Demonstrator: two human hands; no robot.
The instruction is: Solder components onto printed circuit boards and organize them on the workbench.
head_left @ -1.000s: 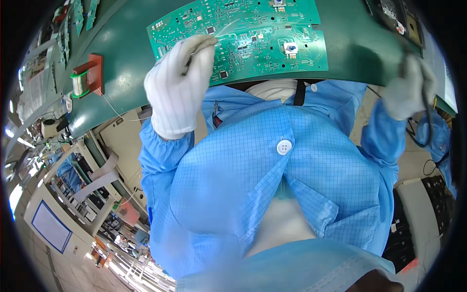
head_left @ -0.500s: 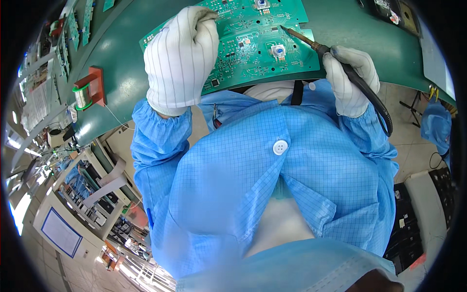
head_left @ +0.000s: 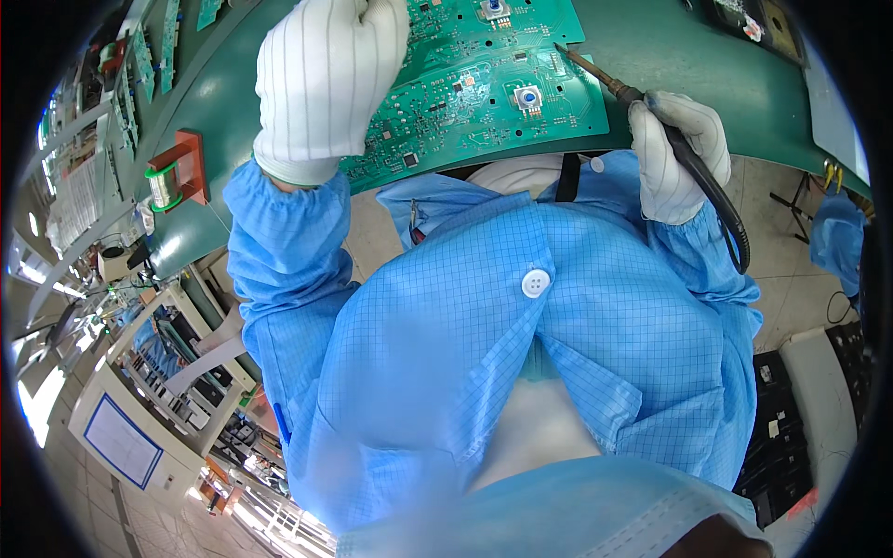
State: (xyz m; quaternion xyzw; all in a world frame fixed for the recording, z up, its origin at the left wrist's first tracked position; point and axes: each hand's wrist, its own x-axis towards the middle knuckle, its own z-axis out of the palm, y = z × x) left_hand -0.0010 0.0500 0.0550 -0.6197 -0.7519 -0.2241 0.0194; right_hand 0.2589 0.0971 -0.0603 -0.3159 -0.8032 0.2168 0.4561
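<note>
A green circuit board with small components and blue-centred knobs lies on the bench in front of me. My left hand, in a white striped glove, hovers at its left part with the fingers curled together. Whatever those fingers hold, if anything, is hidden at the upper edge of the picture. Gloved in white too, my right hand grips a soldering iron like a pen. The iron's thin tip points left and away, over the board's right part; whether it touches cannot be told.
On the green bench, a solder wire spool sits in a red holder to the left. A dark object lies at the far right. More green boards stand upright at the far left.
My left hand has moved away from my body and slightly left. The soldering iron in my right hand has shifted a little right, its tip now nearer the board's right edge.
</note>
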